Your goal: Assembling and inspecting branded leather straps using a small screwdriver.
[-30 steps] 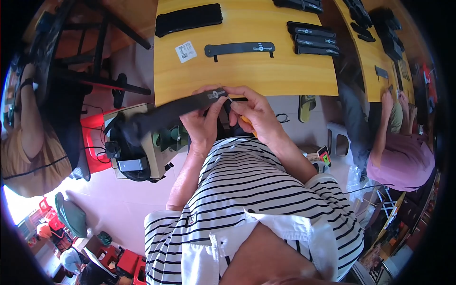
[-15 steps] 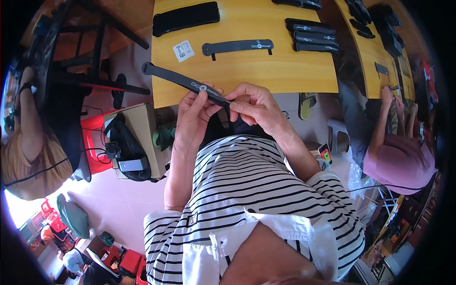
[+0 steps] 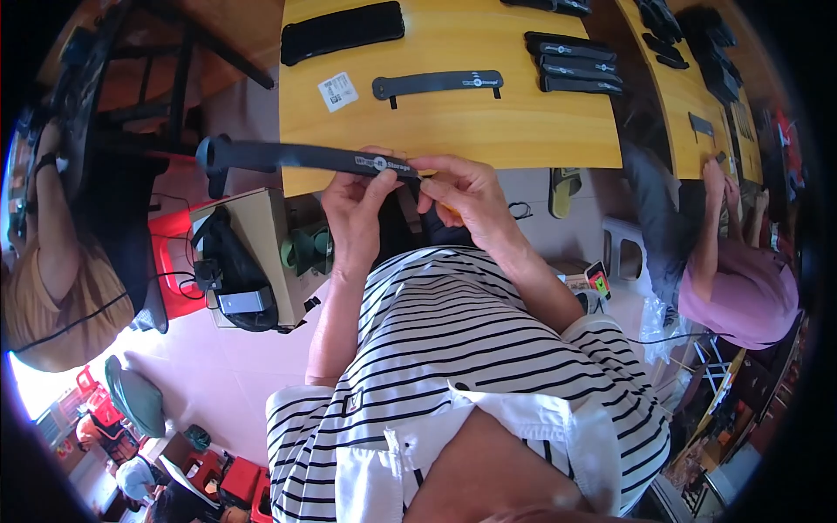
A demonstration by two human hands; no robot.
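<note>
A dark grey storage strap (image 3: 301, 157) with white print stretches across in front of me, over the table's near edge. My left hand (image 3: 356, 202) pinches it near its right part, thumb on the printed face. My right hand (image 3: 466, 196) grips the strap's right end between thumb and fingers. The strap's free end reaches out to the left, past the table corner. On the table beyond lies another grey strap (image 3: 436, 84) with two short black tabs below it. Beside that strap is a white printed label (image 3: 337, 91).
The yellow wooden table (image 3: 540, 139) also bears a black strap bundle (image 3: 343, 33) and a stack of folded grey straps (image 3: 577, 68). A cardboard box (image 3: 261, 231) with a black bag (image 3: 235, 261) stands at left. Co-workers sit on both sides, one in a pink shirt (image 3: 741, 283).
The held strap has swung nearly level, and its free end has moved left and down. Both hands keep their grip on it. The co-worker at right has shifted slightly.
</note>
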